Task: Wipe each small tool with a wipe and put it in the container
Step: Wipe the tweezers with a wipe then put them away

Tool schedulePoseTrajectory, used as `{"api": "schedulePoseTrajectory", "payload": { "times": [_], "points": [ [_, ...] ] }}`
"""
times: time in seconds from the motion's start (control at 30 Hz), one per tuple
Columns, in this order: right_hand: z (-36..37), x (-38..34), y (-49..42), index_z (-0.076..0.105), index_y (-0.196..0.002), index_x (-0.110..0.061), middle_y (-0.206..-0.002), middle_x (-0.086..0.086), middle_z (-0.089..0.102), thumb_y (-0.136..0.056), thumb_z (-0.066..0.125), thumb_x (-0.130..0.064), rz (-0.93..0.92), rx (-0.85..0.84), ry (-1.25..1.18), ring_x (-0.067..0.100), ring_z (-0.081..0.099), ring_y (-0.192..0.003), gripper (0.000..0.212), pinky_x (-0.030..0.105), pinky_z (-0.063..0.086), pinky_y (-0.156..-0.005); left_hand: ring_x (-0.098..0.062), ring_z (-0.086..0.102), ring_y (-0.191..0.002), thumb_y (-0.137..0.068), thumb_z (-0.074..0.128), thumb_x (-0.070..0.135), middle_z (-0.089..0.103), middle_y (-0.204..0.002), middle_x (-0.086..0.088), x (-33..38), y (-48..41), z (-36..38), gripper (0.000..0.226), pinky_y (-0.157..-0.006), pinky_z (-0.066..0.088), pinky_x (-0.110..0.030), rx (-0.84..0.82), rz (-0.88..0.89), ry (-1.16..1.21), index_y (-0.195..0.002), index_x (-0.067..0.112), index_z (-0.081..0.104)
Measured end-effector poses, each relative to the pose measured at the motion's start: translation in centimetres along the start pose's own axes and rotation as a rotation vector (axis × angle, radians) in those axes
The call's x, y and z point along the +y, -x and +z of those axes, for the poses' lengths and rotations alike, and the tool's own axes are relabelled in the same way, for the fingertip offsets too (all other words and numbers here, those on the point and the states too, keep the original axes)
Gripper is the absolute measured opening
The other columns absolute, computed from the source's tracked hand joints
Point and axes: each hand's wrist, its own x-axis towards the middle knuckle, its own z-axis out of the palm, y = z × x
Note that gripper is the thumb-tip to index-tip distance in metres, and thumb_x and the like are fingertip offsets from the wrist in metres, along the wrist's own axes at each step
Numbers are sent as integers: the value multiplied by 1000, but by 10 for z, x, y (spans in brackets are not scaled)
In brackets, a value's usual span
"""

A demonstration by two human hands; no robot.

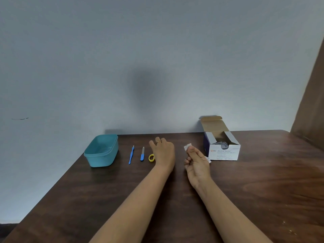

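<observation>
— Which hand is nearer the next tool?

— The left hand (163, 152). It lies knuckles-up over the yellow-handled tool (151, 158), whose loop shows at the hand's left edge (whether the fingers have closed on it I cannot tell, and its long axis is hidden).

— And the wipe?

— The wipe (187, 147) is pinched at the fingertips of the right hand (196, 161), just right of the left hand.

— The other tools?

— The nail file (142, 154) and the thin blue tool (131, 155) lie further left, each pointing far to near. The container (101, 159) is farthest left.
</observation>
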Motion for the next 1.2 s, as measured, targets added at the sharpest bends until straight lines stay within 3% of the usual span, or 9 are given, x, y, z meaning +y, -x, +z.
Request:
{"api": "schedulePoseTrajectory", "payload": {
  "times": [0.23,0.37,0.5,0.63,0.73,0.87,1.0,1.13,1.2],
  "points": [
    [0,0,3,63,-82,-11,-64,-4,59,-88,61,-2,-6,10,8,1,41,-44,11,13,38,-44,-33,45,-121,-97,44,20,59,-115,-10,-5,5,-4,24,-98,35,-45,5,-18,83,-108,9,62],
    [1,-2,9,63,-81,-11,-63,-5,60,-88,61,-3,-30,7,44,1,41,-44,11,13,39,-45,-22,55,-97,-99,40,24,59,-101,-9,-14,10,-14,27,-80,44,-30,56,-121,508,-96,6,60],
    [4,-1,19,66,-81,-11,-72,-5,65,-87,64,-5,-88,-18,193,2,40,-50,9,14,38,-50,-15,59,-81,-101,36,22,60,-95,-8,-22,21,-22,18,-70,48,-25,-80,-193,952,-97,12,50],
    [2,-5,34,68,-83,-11,-75,-4,67,-86,66,-8,-115,-40,279,5,40,-54,4,18,37,-54,-7,55,-65,-102,31,21,59,-80,-3,-27,55,-32,22,-56,42,-14,-111,-183,1181,-92,12,49],
    [-4,-11,48,68,-83,-11,-69,-9,68,-86,66,-8,-126,-35,298,5,39,-54,4,18,36,-54,-7,51,-59,-103,31,21,55,-71,1,-30,83,-31,26,-56,43,-15,-49,-123,1187,-89,12,51],
    [-14,-22,63,68,-80,-12,-76,-5,69,-86,66,-8,-125,-51,310,5,38,-52,8,16,35,-51,-6,50,-58,-103,32,26,54,-69,5,-29,117,-29,30,-61,46,-23,12,-27,1165,-88,9,52],
    [-24,-33,78,68,-83,-10,-75,-3,67,-87,65,-8,-97,-106,315,4,39,-51,5,15,37,-50,-5,48,-51,-102,34,26,54,-65,6,-23,146,-27,29,-55,44,-21,51,16,1211,-86,10,51],
    [-30,-38,88,67,-79,-9,-77,1,64,-87,63,-5,-51,-134,282,5,39,-50,11,15,38,-49,-6,51,-57,-102,32,35,55,-66,8,-20,158,-23,29,-62,48,-35,78,94,1128,-89,16,50],
    [-32,-40,90,68,-78,-9,-79,3,64,-87,62,-4,-37,-143,268,5,39,-50,12,15,39,-48,-8,55,-64,-101,31,39,56,-69,9,-21,159,-23,29,-66,49,-35,76,133,1054,-91,19,49]
  ]
}}
